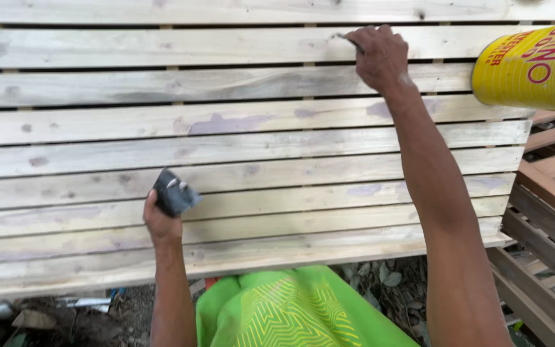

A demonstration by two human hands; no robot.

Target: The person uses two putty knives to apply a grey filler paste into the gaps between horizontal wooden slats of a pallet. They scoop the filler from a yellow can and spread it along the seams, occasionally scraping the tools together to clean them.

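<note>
Head view: my left hand (pixel 160 218) grips a small dark pad (pixel 175 191) at the near slats of the pale slatted wood panel (pixel 97 135), held raised off the surface so it stays ready. Grey-purple filler patches (pixel 226 122) mark several slats. Farther right, my right hand (pixel 380 58) is closed on a thin metal tool (pixel 349 40), its tip pressed on a far slat beside a gap. At the far right edge sits a yellow can (pixel 528 67), within reach.

Single head-worn view, looking down and forward at a slatted wooden panel (pixel 245 138) at arm's reach; both forearms enter from the bottom edge.
</note>
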